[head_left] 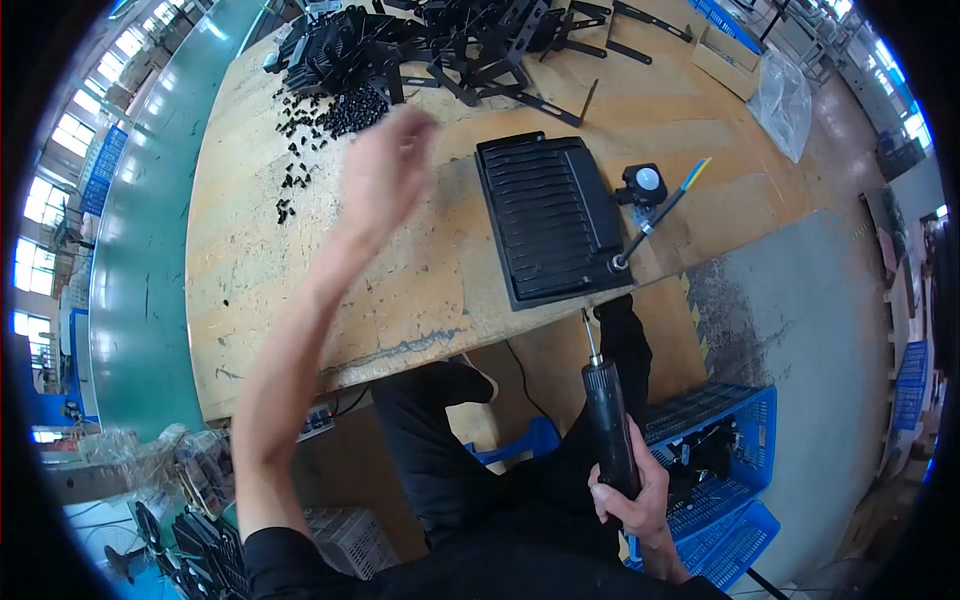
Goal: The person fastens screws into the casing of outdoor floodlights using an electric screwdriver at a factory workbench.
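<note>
My right hand (638,490) is wrapped round the black body of an electric screwdriver (606,410) below the table's front edge. Its bit points up toward the table. My left hand (388,168) is over the table beside the pile of small black screws (352,112), its fingers smeared by motion. Between the hands, a black finned floodlight housing (550,215) lies with its ribbed side up near the front edge. A round-lensed sensor (644,184) and a cable (660,215) with coloured wire ends stick out from its right side.
Black metal brackets (480,60) and more housings (335,50) are heaped at the back of the wooden table (400,290). A cardboard box (725,62) and a plastic bag (782,100) lie at the right. Blue crates (755,430) stand on the floor, lower right.
</note>
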Demonstrator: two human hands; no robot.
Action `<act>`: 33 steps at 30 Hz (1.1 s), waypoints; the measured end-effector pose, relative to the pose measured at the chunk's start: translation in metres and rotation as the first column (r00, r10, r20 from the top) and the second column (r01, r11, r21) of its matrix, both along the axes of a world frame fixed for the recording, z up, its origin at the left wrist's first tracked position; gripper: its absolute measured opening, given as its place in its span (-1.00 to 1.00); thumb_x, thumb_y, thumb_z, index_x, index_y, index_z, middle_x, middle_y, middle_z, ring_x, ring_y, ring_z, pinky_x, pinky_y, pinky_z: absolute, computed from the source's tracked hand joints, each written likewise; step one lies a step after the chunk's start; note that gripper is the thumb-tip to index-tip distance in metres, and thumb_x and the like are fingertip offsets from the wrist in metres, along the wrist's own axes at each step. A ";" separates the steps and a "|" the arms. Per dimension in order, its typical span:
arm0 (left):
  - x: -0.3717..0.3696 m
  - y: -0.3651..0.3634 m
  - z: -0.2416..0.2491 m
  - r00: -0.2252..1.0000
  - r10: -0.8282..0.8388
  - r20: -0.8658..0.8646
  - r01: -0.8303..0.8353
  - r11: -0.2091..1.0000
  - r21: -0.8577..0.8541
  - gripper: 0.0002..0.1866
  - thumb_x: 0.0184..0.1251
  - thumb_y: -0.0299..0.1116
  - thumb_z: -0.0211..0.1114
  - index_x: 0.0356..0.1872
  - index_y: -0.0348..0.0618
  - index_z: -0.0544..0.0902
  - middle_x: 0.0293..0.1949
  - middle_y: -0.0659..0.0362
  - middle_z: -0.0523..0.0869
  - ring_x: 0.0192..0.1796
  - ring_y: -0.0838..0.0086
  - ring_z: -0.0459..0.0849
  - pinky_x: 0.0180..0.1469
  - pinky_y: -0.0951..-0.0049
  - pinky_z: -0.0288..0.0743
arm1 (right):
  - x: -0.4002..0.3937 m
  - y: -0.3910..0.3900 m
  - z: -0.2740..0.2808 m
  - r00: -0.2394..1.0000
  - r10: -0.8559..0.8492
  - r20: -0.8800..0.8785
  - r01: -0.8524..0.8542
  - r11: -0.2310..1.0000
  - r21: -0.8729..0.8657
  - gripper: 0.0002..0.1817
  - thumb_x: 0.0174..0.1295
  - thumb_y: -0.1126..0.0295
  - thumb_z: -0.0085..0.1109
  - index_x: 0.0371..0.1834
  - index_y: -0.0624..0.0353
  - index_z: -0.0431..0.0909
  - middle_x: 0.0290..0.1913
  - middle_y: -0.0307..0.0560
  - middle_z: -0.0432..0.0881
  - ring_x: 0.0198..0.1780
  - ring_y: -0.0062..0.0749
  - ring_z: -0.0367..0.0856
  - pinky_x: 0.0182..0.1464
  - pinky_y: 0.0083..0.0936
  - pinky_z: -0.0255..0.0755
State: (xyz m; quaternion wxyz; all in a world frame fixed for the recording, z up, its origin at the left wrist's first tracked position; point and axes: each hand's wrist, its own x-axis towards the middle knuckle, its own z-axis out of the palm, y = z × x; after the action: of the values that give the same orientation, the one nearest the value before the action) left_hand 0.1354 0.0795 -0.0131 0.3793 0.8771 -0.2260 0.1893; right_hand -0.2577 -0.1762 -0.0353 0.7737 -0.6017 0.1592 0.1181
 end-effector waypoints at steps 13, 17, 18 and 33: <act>-0.014 -0.097 -0.026 1.000 -0.002 -0.021 -0.002 0.980 -0.199 -0.85 0.63 -0.38 0.28 -0.05 -0.26 0.70 -0.24 -0.12 0.84 -0.24 -0.05 0.83 -0.16 0.14 0.63 | 0.022 -0.013 0.000 1.000 -0.009 0.011 0.006 0.976 0.220 -0.01 0.35 0.52 0.38 0.78 0.31 -0.03 -0.21 -0.09 0.65 -0.48 -0.59 0.63 -0.52 -0.59 0.53; -0.018 -0.092 -0.025 1.000 -0.019 -0.022 0.014 0.978 -0.207 -0.87 0.59 -0.43 0.29 -0.06 -0.28 0.72 -0.19 -0.11 0.84 -0.18 -0.05 0.83 -0.09 0.13 0.64 | 0.022 -0.003 0.001 0.999 -0.017 0.046 0.007 0.978 0.206 -0.01 0.35 0.50 0.39 0.77 0.33 -0.01 -0.21 -0.09 0.66 -0.48 -0.59 0.64 -0.52 -0.60 0.54; -0.018 -0.090 -0.023 1.000 -0.031 0.003 0.031 0.984 -0.173 -0.88 0.54 -0.46 0.32 -0.07 -0.28 0.73 -0.15 -0.08 0.85 -0.10 -0.01 0.82 -0.03 0.15 0.63 | 0.022 -0.002 0.001 0.999 -0.012 0.052 0.001 0.979 0.205 -0.01 0.35 0.50 0.39 0.77 0.33 -0.01 -0.21 -0.09 0.66 -0.48 -0.59 0.64 -0.52 -0.60 0.54; -0.132 -0.045 0.025 0.867 -0.360 -0.344 0.331 0.933 -0.143 -0.88 0.45 -0.50 0.45 -0.07 -0.23 0.84 -0.11 0.08 0.83 0.02 0.32 0.74 0.13 0.29 0.60 | 0.034 0.005 0.008 0.990 0.077 0.115 -0.081 0.996 0.026 -0.01 0.32 0.51 0.46 0.75 0.37 0.06 -0.16 -0.12 0.71 -0.44 -0.68 0.64 -0.44 -0.67 0.51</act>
State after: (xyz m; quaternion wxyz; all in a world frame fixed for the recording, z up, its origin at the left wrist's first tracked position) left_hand 0.0037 0.0340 0.0119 0.4766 0.8264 -0.2973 -0.0389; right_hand -0.2239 -0.1714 -0.0273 0.7855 -0.6012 0.0891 0.1168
